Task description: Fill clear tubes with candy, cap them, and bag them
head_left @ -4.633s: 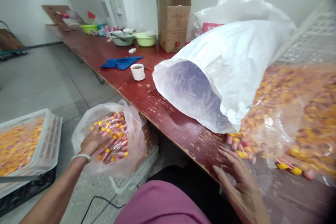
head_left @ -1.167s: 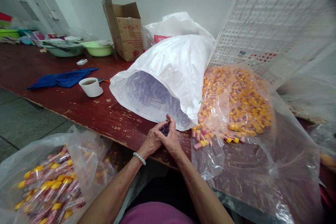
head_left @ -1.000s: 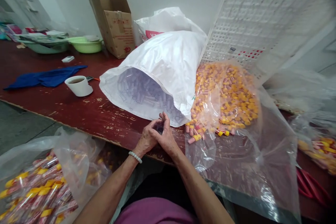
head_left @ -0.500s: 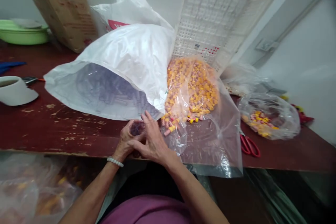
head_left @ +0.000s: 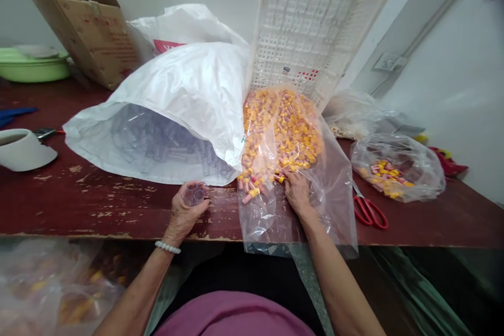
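Observation:
My left hand [head_left: 188,215] is closed around a bunch of clear plastic tubes [head_left: 195,194], their round ends facing up, above the table's front part. Just beyond it, a white sack [head_left: 189,84] lies with its mouth open towards me, and more clear tubes [head_left: 169,147] show inside. My right hand [head_left: 297,191] is at the mouth of a clear plastic bag [head_left: 334,210], its fingers curled together at a small yellow-and-pink piece [head_left: 280,178]. A heap of such yellow-capped pieces [head_left: 295,126] fills the bag behind. The fingertips are partly hidden.
Red-handled scissors [head_left: 370,212] and a smaller open bag of pieces [head_left: 397,168] lie to the right. A white plastic crate [head_left: 303,26] leans at the back. On the left are a cardboard box [head_left: 94,37], a green basin [head_left: 35,65] and a white cup-like holder [head_left: 25,152].
My right hand has left the tubes and moved right to the yellow-and-pink pieces. My left hand keeps the tubes and has shifted slightly left. The view has shifted a little.

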`<action>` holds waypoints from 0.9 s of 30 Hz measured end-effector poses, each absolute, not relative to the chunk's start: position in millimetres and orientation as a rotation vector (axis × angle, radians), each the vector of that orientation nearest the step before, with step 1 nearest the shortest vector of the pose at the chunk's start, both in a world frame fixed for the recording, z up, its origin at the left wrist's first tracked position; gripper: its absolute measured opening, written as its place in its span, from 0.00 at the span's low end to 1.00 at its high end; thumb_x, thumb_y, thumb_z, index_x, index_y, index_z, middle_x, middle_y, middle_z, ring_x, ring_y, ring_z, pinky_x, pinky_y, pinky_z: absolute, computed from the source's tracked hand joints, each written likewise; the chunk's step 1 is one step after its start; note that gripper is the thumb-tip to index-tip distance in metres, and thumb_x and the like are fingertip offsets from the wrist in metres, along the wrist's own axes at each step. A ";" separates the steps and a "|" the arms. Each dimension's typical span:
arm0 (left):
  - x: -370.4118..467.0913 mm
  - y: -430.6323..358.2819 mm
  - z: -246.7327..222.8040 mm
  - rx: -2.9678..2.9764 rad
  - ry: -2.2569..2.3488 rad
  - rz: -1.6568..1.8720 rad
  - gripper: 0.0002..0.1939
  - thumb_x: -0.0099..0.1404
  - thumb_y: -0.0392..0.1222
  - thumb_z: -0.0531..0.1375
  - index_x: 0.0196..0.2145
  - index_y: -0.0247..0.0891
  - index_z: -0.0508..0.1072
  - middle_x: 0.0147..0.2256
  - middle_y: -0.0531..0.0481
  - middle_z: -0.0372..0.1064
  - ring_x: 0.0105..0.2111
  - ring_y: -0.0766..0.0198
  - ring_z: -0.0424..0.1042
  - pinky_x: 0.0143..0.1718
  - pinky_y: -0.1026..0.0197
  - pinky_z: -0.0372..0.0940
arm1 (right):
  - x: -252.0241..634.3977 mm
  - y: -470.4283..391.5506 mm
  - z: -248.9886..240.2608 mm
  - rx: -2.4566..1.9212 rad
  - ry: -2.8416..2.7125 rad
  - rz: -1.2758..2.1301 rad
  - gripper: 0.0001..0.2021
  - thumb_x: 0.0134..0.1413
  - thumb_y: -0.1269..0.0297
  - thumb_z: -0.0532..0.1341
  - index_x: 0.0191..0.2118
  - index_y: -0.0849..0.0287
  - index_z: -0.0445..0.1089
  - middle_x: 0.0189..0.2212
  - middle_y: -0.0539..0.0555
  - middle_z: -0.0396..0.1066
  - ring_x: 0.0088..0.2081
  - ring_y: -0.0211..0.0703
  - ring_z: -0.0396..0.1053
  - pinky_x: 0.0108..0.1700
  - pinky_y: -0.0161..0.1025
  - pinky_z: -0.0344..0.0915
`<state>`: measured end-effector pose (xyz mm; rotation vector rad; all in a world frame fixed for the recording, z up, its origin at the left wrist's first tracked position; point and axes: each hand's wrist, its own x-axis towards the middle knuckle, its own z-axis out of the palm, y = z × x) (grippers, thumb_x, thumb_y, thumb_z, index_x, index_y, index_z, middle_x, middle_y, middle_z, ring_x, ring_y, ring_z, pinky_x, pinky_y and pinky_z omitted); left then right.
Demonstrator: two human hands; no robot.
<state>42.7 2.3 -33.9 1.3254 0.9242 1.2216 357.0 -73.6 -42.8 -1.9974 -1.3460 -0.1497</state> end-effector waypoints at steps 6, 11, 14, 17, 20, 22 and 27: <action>51.1 -31.6 -15.2 1.374 0.853 1.017 0.20 0.45 0.33 0.64 0.38 0.36 0.66 0.35 0.49 0.70 0.34 0.64 0.71 0.37 0.62 0.66 | 331.7 -107.7 -24.5 -1.925 -1.248 -0.133 0.13 0.57 0.61 0.54 0.40 0.61 0.71 0.37 0.60 0.73 0.38 0.47 0.69 0.43 0.46 0.66; 62.0 -56.9 0.3 1.611 0.735 0.839 0.17 0.49 0.30 0.61 0.39 0.36 0.67 0.35 0.49 0.69 0.35 0.65 0.69 0.38 0.64 0.64 | 251.6 -138.6 21.1 -1.479 -1.412 0.135 0.09 0.59 0.65 0.55 0.44 0.57 0.69 0.41 0.55 0.71 0.44 0.42 0.69 0.47 0.42 0.66; 65.6 -67.1 2.7 1.693 0.669 0.780 0.16 0.50 0.28 0.59 0.38 0.35 0.68 0.35 0.50 0.68 0.34 0.66 0.67 0.37 0.64 0.63 | 218.5 -138.9 35.8 -1.320 -1.637 0.189 0.12 0.59 0.72 0.54 0.46 0.56 0.68 0.42 0.56 0.71 0.46 0.42 0.68 0.49 0.42 0.65; 66.9 -74.0 1.2 1.649 0.659 0.797 0.14 0.50 0.27 0.60 0.36 0.35 0.67 0.33 0.51 0.66 0.31 0.67 0.65 0.34 0.66 0.62 | 212.3 -138.4 37.7 -1.321 -1.786 0.202 0.19 0.58 0.74 0.53 0.54 0.55 0.62 0.45 0.57 0.70 0.48 0.43 0.66 0.52 0.46 0.64; 67.6 -77.2 1.5 1.497 0.655 0.783 0.15 0.49 0.29 0.62 0.36 0.35 0.67 0.32 0.51 0.66 0.31 0.68 0.65 0.33 0.65 0.62 | 218.8 -142.0 35.8 -1.379 -1.775 0.248 0.25 0.56 0.74 0.54 0.59 0.55 0.55 0.53 0.59 0.64 0.55 0.46 0.61 0.57 0.51 0.59; 68.7 -78.5 2.6 1.411 0.669 0.771 0.16 0.47 0.30 0.63 0.36 0.34 0.67 0.31 0.52 0.66 0.30 0.68 0.65 0.33 0.66 0.62 | 221.4 -144.5 32.1 -1.413 -1.776 0.244 0.24 0.50 0.77 0.54 0.54 0.56 0.59 0.58 0.59 0.57 0.60 0.49 0.54 0.60 0.53 0.54; 74.9 -86.4 0.3 1.351 0.777 0.769 0.18 0.42 0.24 0.60 0.33 0.34 0.67 0.29 0.54 0.67 0.29 0.70 0.65 0.31 0.68 0.61 | 212.0 -148.0 15.5 -1.477 -1.888 0.159 0.28 0.34 0.83 0.50 0.46 0.58 0.65 0.59 0.58 0.56 0.59 0.51 0.54 0.58 0.55 0.55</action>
